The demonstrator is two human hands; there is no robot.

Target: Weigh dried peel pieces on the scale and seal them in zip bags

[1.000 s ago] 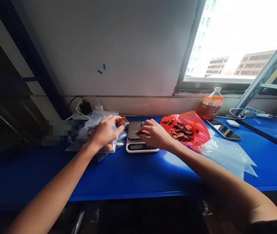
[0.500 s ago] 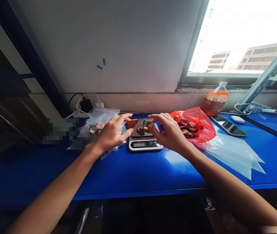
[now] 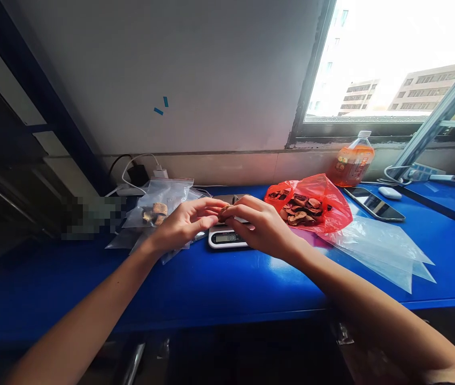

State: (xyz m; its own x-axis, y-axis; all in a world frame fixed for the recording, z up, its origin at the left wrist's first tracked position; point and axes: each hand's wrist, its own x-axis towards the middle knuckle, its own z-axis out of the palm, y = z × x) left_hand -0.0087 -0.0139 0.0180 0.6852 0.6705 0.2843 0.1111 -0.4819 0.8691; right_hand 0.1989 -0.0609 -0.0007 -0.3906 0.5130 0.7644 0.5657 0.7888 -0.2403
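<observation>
Over the digital kitchen scale (image 3: 216, 238), my left hand (image 3: 185, 222) and my right hand (image 3: 265, 224) meet at the fingertips. Between them is a brown dried slice (image 3: 223, 215), mostly covered by the fingers, which both hands pinch. A dark dried piece (image 3: 234, 199) shows behind my right fingers on the scale's plate. My right hand hides the scale's right side and part of its lit display. Right of the scale, an open red plastic bag (image 3: 337, 211) holds many dried brown slices (image 3: 299, 209).
Clear zip bags (image 3: 171, 192), some with light brown chunks (image 3: 160, 209), lie at left. Flat clear bags (image 3: 387, 251) lie at right. Behind them are a phone (image 3: 373, 203), a white earbud case (image 3: 390, 193) and a drink bottle (image 3: 351, 163). A charger (image 3: 138, 174) stands near the wall.
Both hands have come together over the scale, from apart with fingers spread to pinching a slice. The display reading has changed. The view has shifted slightly.
</observation>
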